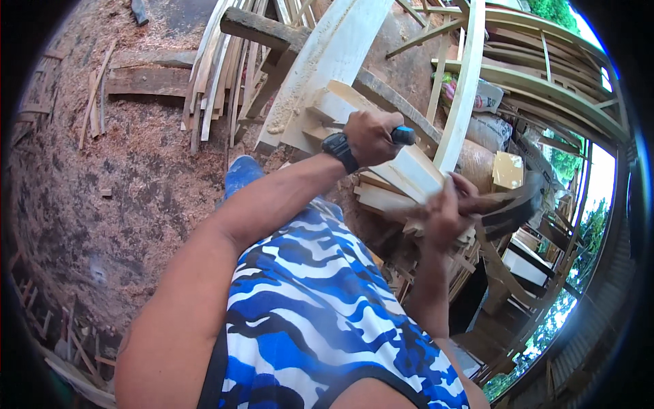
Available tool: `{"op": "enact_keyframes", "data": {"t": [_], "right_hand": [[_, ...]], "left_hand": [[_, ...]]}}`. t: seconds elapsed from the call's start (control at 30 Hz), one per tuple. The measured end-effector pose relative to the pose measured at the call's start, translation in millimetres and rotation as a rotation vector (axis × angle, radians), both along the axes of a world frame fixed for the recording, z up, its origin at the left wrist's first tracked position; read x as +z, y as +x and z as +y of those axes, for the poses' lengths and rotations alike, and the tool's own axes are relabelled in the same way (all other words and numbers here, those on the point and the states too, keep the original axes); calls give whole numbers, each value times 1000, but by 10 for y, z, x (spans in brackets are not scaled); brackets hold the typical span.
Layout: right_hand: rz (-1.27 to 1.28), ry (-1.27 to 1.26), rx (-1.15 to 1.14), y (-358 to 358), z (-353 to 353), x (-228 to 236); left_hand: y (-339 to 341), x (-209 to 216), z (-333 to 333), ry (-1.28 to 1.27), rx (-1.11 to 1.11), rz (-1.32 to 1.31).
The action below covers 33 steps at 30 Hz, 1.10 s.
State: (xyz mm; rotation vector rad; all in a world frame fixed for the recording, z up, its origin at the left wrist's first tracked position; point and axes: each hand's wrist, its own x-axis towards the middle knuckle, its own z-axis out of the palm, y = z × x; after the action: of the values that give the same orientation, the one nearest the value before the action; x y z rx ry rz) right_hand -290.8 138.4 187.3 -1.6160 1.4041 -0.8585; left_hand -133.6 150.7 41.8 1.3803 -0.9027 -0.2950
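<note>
My left hand point(371, 138), with a black watch at its wrist, is closed round a chisel. The blue-and-black end of the chisel's handle point(403, 135) sticks out on the right of the fist. Its thin shaft shows to the left, against a pale wooden workpiece point(417, 173) that slants beneath my hand. On the right, my right hand point(448, 213) is closed on the wooden handle of a hammer. The dark hammer head point(516, 215) is smeared by motion and stands apart from the chisel, to its lower right.
A wide pale plank point(340, 51) strewn with shavings lies on rough trestle beams point(262, 28) ahead. A long pale beam point(464, 88) rises at the right. Stacked boards point(538, 65) and sacks point(489, 129) stand farther right. Sawdust covers the floor point(129, 204) at the left.
</note>
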Motion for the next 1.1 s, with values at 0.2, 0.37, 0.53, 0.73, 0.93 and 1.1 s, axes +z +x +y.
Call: {"op": "enact_keyframes", "data": {"t": [0.2,0.37,0.53,0.73,0.93,1.1], "right_hand": [[782,-162,488,-173,-151,-48],[401,-94,216,-293,-85,-497],[869,-43,470,-275,-209,-123],[523,303,235,-605,65,-118],[404,321,212,-543,120,111],[424,271,279,-325,95,330]], "left_hand": [[3,-3,14,27,-73,10],[-96,-60,-29,44,-88,18],[-39,-6,-67,106,-182,-24],[-124,182,-40,382,-515,-154],[-167,346,96,-49,-178,-26],[-99,299,141,-39,-132,-4]]}}
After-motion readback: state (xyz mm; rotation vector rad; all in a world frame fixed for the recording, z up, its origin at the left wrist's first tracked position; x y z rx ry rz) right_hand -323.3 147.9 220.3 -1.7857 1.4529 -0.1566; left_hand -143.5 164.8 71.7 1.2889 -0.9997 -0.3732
